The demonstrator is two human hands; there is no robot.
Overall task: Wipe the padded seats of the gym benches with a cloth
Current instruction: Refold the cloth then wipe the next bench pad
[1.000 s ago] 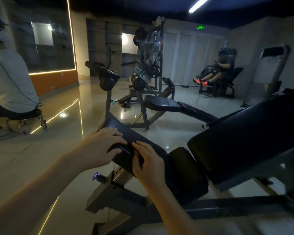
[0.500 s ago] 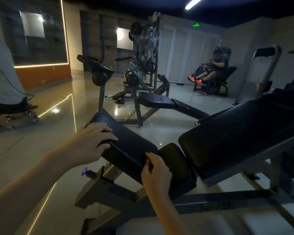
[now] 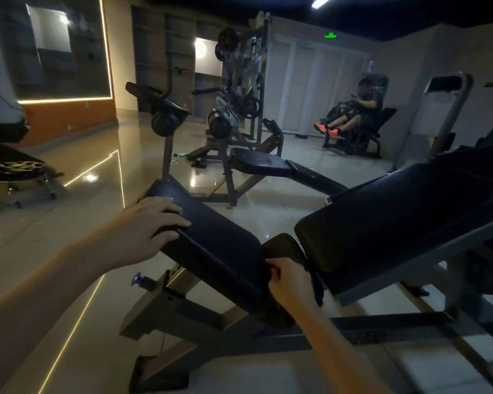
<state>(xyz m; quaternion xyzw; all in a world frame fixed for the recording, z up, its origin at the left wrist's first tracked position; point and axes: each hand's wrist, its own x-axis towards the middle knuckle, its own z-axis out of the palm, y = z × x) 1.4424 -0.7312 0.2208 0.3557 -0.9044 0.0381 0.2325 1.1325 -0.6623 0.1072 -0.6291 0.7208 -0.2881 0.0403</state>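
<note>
Seat pad [image 3: 219, 243], right hand [image 3: 289, 282] gripping end

Gym: padded benches [image 3: 256, 163], weight rack [image 3: 245, 81].
</note>
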